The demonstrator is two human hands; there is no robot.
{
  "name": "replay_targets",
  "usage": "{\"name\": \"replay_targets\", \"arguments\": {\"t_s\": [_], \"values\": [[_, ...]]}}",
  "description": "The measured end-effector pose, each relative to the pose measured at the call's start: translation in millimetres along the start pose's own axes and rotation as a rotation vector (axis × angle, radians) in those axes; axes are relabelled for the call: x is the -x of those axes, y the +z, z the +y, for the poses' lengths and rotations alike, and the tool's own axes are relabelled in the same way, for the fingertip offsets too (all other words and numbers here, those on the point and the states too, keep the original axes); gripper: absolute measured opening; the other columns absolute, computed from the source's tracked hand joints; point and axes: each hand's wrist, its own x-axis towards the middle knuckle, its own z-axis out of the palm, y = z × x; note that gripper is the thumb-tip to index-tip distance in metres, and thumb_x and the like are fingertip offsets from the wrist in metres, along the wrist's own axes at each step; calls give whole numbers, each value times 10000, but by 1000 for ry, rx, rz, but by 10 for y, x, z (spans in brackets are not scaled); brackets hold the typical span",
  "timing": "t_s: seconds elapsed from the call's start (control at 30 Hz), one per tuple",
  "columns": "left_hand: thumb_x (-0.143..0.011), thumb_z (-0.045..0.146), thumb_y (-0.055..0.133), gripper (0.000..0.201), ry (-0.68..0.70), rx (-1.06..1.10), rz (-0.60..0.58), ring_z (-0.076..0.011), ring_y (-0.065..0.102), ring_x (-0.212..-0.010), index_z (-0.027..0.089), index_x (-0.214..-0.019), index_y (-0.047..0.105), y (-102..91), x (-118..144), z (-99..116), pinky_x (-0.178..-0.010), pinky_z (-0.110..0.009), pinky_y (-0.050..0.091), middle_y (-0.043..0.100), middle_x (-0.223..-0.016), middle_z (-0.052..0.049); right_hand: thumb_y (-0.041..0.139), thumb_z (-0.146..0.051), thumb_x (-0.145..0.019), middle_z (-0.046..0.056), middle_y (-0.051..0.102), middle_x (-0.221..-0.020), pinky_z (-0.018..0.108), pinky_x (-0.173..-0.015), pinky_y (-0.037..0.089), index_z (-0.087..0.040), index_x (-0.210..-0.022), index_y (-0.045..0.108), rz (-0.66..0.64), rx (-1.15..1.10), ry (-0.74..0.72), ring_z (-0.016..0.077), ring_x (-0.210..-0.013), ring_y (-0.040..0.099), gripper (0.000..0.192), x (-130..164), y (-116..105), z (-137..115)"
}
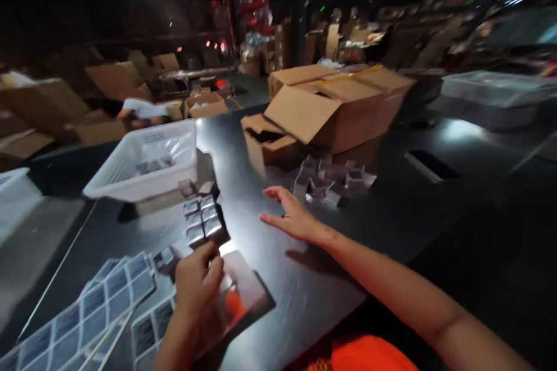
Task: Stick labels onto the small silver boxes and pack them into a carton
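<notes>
We hold our right hand spread, left of small grey boxes. Our left hand curls at a pale rectangular container; we cannot tell whether it pinches anything. Square silver boxes stand just beyond.

No legible text, labels, numbers or signs anywhere.

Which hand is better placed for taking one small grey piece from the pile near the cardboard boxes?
Probably the right hand: it looks open and empty, and is nearer the pile. The left hand, curled, is farther away.
</notes>
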Motion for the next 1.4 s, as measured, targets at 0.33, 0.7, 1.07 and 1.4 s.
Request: {"name": "replay_targets", "arguments": {"t_s": [0.33, 0.7, 1.07, 1.4], "values": [[-838, 566, 615, 412, -186, 179, -395, -135, 516, -574, 162, -848, 689, -326, -146, -53, -543, -246, 366, 619, -649, 5, 731, -291, -793, 19, 716, -926, 273, -655, 548, -206, -1049, 641, -219, -593, 91, 143, -734, 675, 284, -27, 310, -301], [-843, 277, 535, 237, -79, -152, -481, -177, 658, -732, 202, -927, 743, -310, -122, 87, -679, -286, 391, 758, -822, -21, 640, -277, -958, -8, 770, -853, 260, -739, 521, -208, -1208, 651, -506, -403, -120, 139, -777, 725, 260, 133, 245, -157], [-867, 214, 399, 395, -304, -634, -385, -266, 726, -825, 182, -772, 780, -105, -139, 222, -642, -346, 332, 787, -849, -128, 600, -204, -964, 70, 684, -1153, 392, -986, 531, -232, -953, 694, -127, -310, -835, 230, -1184, 597, 99, 343, 272, -262], [-766, 275, 562, 241, -27, -450, -556, -253, 706, -734, 198, -703, 782, 104, -17, 373, -628, -336, 361, 771, -764, -92, 583, -126, -955, 171, 576, -1453, 608, -1170, 351, -190, -1461, 435, -83, 145, -865, 334, -1486, 398, 532, -639, 982, -132]]}}
